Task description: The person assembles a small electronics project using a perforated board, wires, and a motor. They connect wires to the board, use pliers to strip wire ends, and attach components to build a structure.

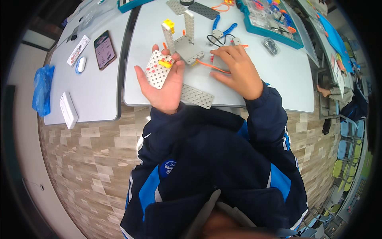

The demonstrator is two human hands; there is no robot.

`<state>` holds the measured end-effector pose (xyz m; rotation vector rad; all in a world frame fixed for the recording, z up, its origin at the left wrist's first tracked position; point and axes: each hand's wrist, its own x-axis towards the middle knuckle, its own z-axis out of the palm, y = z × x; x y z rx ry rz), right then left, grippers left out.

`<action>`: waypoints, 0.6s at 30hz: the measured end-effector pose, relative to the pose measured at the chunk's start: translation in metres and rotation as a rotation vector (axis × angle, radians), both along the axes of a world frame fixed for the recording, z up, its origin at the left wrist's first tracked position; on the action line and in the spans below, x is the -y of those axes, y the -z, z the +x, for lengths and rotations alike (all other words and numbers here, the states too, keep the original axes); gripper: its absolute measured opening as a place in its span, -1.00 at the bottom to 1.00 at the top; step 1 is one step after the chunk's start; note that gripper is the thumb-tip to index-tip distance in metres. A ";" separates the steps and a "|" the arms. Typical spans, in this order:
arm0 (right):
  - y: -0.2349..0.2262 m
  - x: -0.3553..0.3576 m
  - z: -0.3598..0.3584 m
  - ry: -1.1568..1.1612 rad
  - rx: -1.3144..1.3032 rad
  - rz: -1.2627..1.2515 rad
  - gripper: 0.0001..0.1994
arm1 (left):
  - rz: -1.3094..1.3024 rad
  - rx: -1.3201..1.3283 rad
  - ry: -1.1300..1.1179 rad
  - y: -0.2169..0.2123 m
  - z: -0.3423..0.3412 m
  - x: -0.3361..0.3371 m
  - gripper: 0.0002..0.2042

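My left hand (166, 87) is turned palm up, thumb out to the side, holding a white perforated plate (154, 75). A yellow connector piece (165, 63) and several small red pegs sit on that plate. My right hand (238, 67) hovers palm down over the table with its fingers apart, beside an orange cable (215, 67) and a small red piece (212, 59). Between the hands stands a grey building-kit model (187, 48) with upright perforated beams and a yellow block (168, 24) on top. A loose grey perforated plate (197, 96) lies near the table's front edge.
Blue-handled pliers (223, 31) and a black wire lie behind my right hand. A teal parts case (274, 34) stands at the back right, with a small clear packet (270, 46) before it. The left table (89, 91) holds a phone (104, 49) and a white box (68, 110).
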<state>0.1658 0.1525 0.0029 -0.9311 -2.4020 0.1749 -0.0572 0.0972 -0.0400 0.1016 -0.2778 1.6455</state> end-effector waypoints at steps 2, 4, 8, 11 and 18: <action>0.003 0.002 -0.007 0.121 0.055 0.036 -0.52 | 0.001 -0.013 -0.008 0.000 0.000 0.000 -0.35; 0.005 0.004 -0.011 0.209 0.101 0.086 -0.52 | -0.010 -0.014 -0.011 -0.001 0.000 0.000 -0.35; 0.007 0.013 -0.007 0.241 0.066 0.097 -0.53 | -0.078 -0.037 -0.035 -0.001 0.001 0.001 -0.36; 0.005 0.016 0.006 0.248 -0.029 0.057 -0.51 | -0.108 -0.039 -0.013 0.000 0.000 0.000 -0.39; 0.012 0.026 0.038 0.369 -0.196 -0.067 -0.51 | -0.132 -0.034 0.034 0.008 -0.002 -0.003 -0.42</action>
